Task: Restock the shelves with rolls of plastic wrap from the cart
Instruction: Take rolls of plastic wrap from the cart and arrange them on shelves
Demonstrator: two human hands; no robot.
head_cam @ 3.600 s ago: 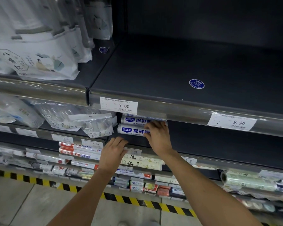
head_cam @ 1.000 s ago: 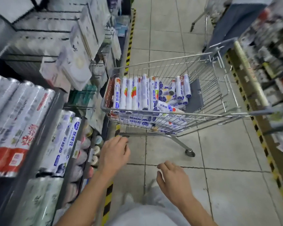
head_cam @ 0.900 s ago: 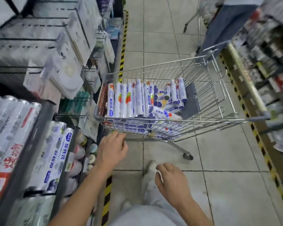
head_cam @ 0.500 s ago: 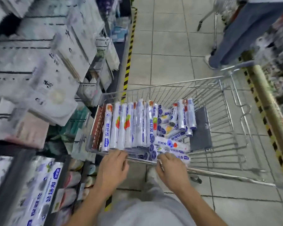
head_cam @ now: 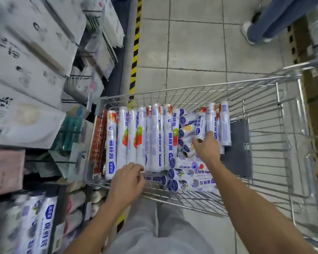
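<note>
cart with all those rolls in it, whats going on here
A person stands over a wire shopping cart loaded with rolls of plastic wrap, beside the store shelves. The right hand is deep in the pile, thumb and fingers either side of a short roll; whether it grips yet is unclear. The left hand hovers with curled fingers at the cart's near rim. Neither hand has lifted a roll out.

A yellow-and-black striped floor tape [head_cam: 135, 52] is running up the grey tiled floor [head_cam: 196, 48]; blue-jeaned legs [head_cam: 275, 17] are standing at upper right.
</note>
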